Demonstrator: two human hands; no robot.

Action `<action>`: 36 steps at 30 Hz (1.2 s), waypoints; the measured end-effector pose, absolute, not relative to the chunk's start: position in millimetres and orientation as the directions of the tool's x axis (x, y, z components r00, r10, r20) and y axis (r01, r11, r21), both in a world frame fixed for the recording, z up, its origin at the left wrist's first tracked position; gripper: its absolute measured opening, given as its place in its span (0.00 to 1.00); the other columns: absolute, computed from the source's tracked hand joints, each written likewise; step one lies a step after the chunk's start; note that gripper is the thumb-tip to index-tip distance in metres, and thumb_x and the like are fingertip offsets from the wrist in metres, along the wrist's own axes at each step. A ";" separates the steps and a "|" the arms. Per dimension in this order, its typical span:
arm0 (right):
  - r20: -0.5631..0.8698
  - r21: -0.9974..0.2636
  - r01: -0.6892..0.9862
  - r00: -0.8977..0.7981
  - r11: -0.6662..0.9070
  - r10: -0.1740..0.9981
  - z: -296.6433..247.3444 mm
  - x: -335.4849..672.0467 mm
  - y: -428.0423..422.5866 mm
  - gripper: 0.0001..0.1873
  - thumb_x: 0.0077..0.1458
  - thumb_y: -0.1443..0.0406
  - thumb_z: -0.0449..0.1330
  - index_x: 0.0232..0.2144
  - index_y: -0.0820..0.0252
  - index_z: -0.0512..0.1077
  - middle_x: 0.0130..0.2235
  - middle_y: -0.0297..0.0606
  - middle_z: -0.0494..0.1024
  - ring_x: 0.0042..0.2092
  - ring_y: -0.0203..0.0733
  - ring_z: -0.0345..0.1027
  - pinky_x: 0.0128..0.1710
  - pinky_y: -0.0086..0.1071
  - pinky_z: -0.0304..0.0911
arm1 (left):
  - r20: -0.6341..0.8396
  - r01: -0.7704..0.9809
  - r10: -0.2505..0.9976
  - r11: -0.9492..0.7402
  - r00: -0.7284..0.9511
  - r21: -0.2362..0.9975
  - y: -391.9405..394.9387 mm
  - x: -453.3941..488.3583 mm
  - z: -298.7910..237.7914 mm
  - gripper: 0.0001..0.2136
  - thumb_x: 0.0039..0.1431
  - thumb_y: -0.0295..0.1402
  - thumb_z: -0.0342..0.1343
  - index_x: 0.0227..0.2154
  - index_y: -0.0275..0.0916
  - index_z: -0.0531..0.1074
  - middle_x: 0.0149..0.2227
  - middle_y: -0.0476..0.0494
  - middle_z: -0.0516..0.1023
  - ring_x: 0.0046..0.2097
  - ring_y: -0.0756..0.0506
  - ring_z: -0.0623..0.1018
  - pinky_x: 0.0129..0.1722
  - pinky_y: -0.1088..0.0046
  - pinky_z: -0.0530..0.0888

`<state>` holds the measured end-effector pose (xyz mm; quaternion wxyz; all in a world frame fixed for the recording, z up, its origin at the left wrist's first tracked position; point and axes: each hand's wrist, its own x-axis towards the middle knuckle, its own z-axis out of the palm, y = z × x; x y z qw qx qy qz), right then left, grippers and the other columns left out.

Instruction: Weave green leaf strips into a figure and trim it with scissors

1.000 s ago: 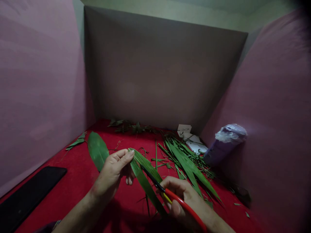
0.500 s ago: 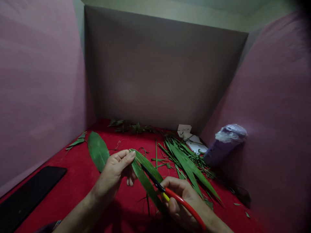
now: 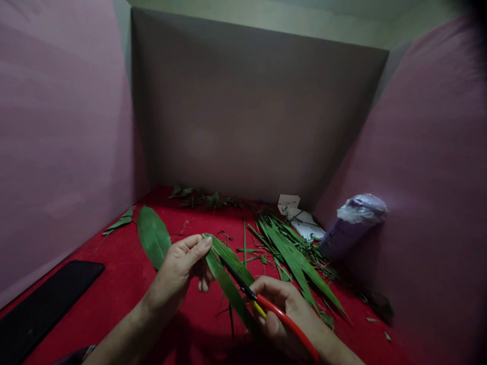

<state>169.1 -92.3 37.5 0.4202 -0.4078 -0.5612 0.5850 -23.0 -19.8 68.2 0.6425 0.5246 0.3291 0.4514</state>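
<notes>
My left hand (image 3: 186, 261) pinches the upper end of a long green leaf (image 3: 227, 284) between thumb and fingers. From that end the leaf runs down to the right as two strips, parted along its length. My right hand (image 3: 283, 309) is closed around a pair of scissors (image 3: 283, 318) with a red and yellow handle. Their dark blades lie in the gap between the strips, pointing up toward my left hand. Part of the handle is hidden behind my right fingers. A broad whole leaf (image 3: 152, 234) rests on the red cloth just left of my left hand.
Cut leaf strips and stems (image 3: 291, 248) lie heaped at the right. Behind them are white papers (image 3: 304, 224) and a purple container (image 3: 352, 223) with clear plastic over its top. A black phone-like slab (image 3: 51, 294) lies at the left. Dark leaf scraps (image 3: 209, 199) line the back wall.
The scissors and my right hand have shifted very slightly up and to the left along the leaf. My left hand keeps its place.
</notes>
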 end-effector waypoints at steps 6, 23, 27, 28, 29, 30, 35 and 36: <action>0.011 -1.000 -0.005 -0.349 0.010 0.937 41.3 168.1 -94.7 0.31 0.36 0.42 0.59 0.30 0.62 0.63 0.23 0.27 0.58 0.23 0.29 0.46 0.22 0.24 0.44 | 0.040 -0.225 0.924 0.050 0.380 0.973 -20.1 -23.6 67.9 0.14 0.55 0.39 0.48 0.20 0.35 0.65 0.14 0.50 0.68 0.15 0.54 0.64 0.14 0.79 0.63; -0.097 -0.983 -0.121 -0.280 -0.136 0.955 43.6 160.7 -93.9 0.27 0.33 0.47 0.64 0.27 0.61 0.62 0.18 0.25 0.61 0.18 0.25 0.46 0.18 0.22 0.42 | 0.023 -0.212 0.918 0.067 0.396 0.975 -23.3 -20.7 66.0 0.14 0.54 0.40 0.49 0.19 0.35 0.64 0.14 0.51 0.67 0.14 0.54 0.64 0.13 0.80 0.62; -0.061 -0.977 -0.179 -0.301 -0.119 0.952 34.7 163.2 -91.8 0.27 0.33 0.50 0.66 0.28 0.63 0.63 0.19 0.27 0.65 0.18 0.25 0.50 0.18 0.21 0.45 | 0.022 -0.212 0.915 0.069 0.402 0.975 -23.5 -19.9 66.3 0.14 0.54 0.40 0.49 0.20 0.35 0.65 0.15 0.50 0.67 0.15 0.54 0.64 0.14 0.80 0.62; -0.047 -0.975 -0.191 -0.302 -0.109 0.952 32.2 163.6 -91.3 0.26 0.34 0.51 0.66 0.28 0.63 0.64 0.19 0.28 0.65 0.19 0.25 0.52 0.19 0.21 0.45 | 0.020 -0.212 0.914 0.073 0.405 0.975 -23.4 -19.8 66.5 0.14 0.54 0.40 0.49 0.20 0.35 0.65 0.15 0.50 0.67 0.15 0.54 0.64 0.14 0.79 0.63; -0.036 -0.974 -0.204 -0.301 -0.101 0.953 29.9 163.9 -90.9 0.25 0.34 0.52 0.66 0.28 0.63 0.64 0.20 0.29 0.66 0.20 0.26 0.54 0.19 0.22 0.46 | 0.016 -0.211 0.914 0.077 0.406 0.974 -23.4 -19.8 66.7 0.14 0.54 0.40 0.49 0.20 0.35 0.65 0.15 0.50 0.67 0.15 0.54 0.64 0.14 0.79 0.63; -0.028 -0.971 -0.217 -0.301 -0.097 0.953 27.9 163.8 -90.5 0.24 0.35 0.53 0.67 0.28 0.64 0.64 0.21 0.30 0.67 0.20 0.27 0.55 0.20 0.22 0.47 | 0.012 -0.210 0.915 0.080 0.404 0.974 -23.3 -19.7 66.8 0.14 0.54 0.40 0.50 0.20 0.35 0.65 0.15 0.50 0.68 0.15 0.54 0.64 0.14 0.80 0.63; -0.043 -0.946 -0.296 -0.291 -0.133 0.956 24.0 162.3 -89.4 0.25 0.30 0.53 0.69 0.27 0.63 0.65 0.18 0.27 0.65 0.18 0.26 0.54 0.18 0.22 0.48 | 0.017 -0.210 0.916 0.074 0.400 0.975 -23.0 -20.2 64.8 0.15 0.54 0.40 0.50 0.19 0.35 0.65 0.14 0.49 0.68 0.14 0.54 0.64 0.13 0.80 0.62; -0.047 -0.949 -0.286 -0.288 -0.133 0.956 24.7 162.5 -89.4 0.25 0.31 0.53 0.68 0.27 0.63 0.65 0.18 0.26 0.63 0.18 0.26 0.53 0.18 0.22 0.48 | 0.017 -0.210 0.914 0.076 0.406 0.975 -23.0 -20.3 64.5 0.15 0.54 0.40 0.49 0.19 0.35 0.65 0.14 0.49 0.68 0.14 0.54 0.64 0.14 0.80 0.62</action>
